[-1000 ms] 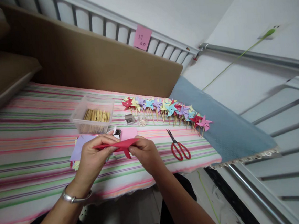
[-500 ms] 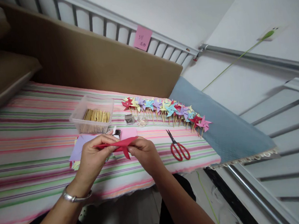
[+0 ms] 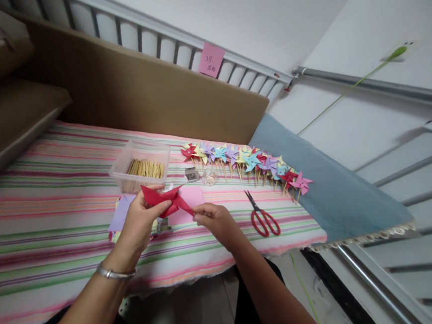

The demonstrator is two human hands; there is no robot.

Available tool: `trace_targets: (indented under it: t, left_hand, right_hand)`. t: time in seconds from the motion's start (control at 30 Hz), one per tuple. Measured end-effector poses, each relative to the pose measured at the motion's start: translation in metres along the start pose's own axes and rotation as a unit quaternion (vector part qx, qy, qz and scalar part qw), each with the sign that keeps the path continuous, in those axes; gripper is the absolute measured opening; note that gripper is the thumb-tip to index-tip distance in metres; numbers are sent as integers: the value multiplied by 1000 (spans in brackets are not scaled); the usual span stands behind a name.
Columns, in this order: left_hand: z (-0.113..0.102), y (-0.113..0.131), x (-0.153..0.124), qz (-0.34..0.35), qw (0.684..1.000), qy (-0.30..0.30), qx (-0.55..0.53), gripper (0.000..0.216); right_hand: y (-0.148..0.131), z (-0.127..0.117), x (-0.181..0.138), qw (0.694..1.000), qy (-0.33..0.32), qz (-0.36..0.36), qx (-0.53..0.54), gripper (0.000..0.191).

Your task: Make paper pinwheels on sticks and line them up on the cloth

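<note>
While the left hand (image 3: 138, 219) grips the red paper pinwheel (image 3: 172, 196) between thumb and fingers, we see the right hand (image 3: 216, 222) pinching one pointed blade (image 3: 184, 205), thumb and fingertip closed on its tip. We find the creased, angular piece held up over the striped cloth (image 3: 57, 234), near a flat pink sheet (image 3: 194, 196), a clear plastic tub (image 3: 148, 150) of slender wooden sticks (image 3: 147, 168) and loop-handled red scissors (image 3: 256, 208).

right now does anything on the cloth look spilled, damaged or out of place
Nothing looks spilled or damaged. The sticks sit in their box, the pinwheels form a row, and the scissors lie on the striped cloth. Only the paper pile by the left hand looks untidy, its sheets sticking out unevenly.
</note>
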State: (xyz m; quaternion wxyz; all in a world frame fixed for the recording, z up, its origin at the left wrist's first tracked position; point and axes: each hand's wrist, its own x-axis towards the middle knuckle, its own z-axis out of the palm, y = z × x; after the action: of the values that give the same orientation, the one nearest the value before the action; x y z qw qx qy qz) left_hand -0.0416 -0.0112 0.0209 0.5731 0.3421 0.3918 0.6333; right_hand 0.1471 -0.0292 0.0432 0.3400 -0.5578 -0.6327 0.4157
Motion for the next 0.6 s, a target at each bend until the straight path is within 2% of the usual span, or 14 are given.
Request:
trace_targets:
  t: [0.13, 0.33, 0.47, 0.6]
  left_hand:
    - [0, 4, 1, -37, 998, 15, -55, 50]
    - [3, -1, 1, -76, 995, 35, -54, 47]
    - [7, 0, -1, -99, 993, 26, -51, 47]
    - [11, 3, 0, -74, 996, -10, -47, 42]
  right_hand:
    - [17, -2, -3, 999, 5, 37, 8, 16]
    - [31, 11, -5, 998, 3, 57, 16, 14]
    - [34, 13, -6, 996, 15, 81, 36, 16]
    - [35, 4, -9, 991, 38, 102, 83, 20]
